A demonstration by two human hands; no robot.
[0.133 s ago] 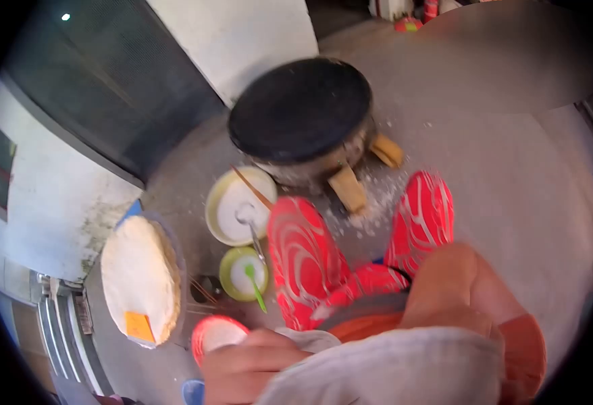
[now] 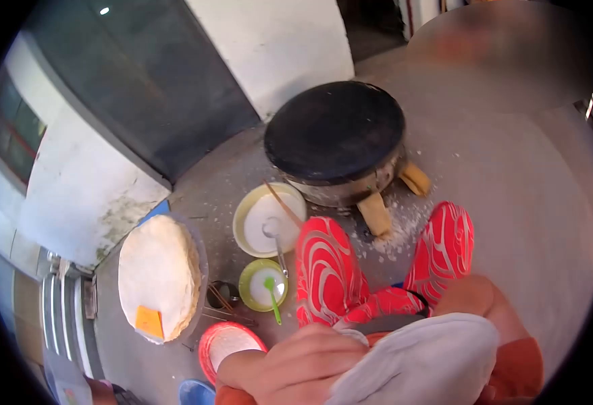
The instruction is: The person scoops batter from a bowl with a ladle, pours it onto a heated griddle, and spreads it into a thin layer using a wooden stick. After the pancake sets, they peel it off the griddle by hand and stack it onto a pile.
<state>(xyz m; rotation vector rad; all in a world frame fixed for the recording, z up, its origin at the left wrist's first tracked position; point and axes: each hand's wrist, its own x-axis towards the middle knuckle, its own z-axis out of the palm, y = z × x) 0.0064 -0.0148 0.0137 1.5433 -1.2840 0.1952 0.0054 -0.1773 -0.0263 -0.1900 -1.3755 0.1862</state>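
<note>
My left hand [image 2: 303, 364] is at the bottom middle, its fingers bent together at the edge of a pale cloth-like piece [image 2: 418, 364] with a seam-like border. Some white material shows past its fingertips. My right hand [image 2: 469, 297] bends in from an orange sleeve on the right. Its fingers are hidden behind the pale cloth. Just left of my left hand lies a red-rimmed bowl of whitish powder [image 2: 232, 343]. Beyond are a green bowl of white liquid [image 2: 263, 285] with a green spoon [image 2: 272, 297], and a larger bowl of white batter [image 2: 252, 219] with a ladle [image 2: 276, 243].
A round black griddle [image 2: 337, 131] stands on yellowish blocks [image 2: 375, 214], with white crumbs around. At left is a stack of thin pancakes [image 2: 156, 270] with an orange scraper [image 2: 149, 322]. My knees in red patterned trousers [image 2: 330, 270] are close by. A blue container [image 2: 196, 393] sits below.
The view has shifted, so the griddle and bowls sit lower and further right. My left hand and the pale cloth also appear further right.
</note>
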